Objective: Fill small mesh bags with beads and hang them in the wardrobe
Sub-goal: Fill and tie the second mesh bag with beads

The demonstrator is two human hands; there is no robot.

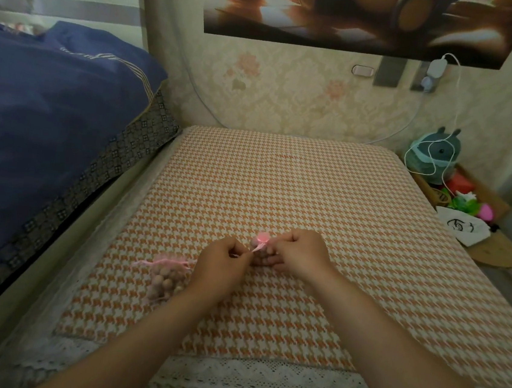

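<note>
My left hand [225,263] pinches the string [255,249]; my right hand [300,251] grips the pink bag [262,238]. A full bag [166,280] lies by my left hand.

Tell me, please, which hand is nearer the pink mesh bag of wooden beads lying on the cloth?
Left. The left hand is beside the pink mesh bag; the right hand lies farther right.

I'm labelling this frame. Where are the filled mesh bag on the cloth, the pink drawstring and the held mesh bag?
filled mesh bag [166,279]: head view, on its beaded middle.
pink drawstring [257,248]: head view, on its taut middle.
held mesh bag [263,237]: head view, on its gathered pink top.
</note>
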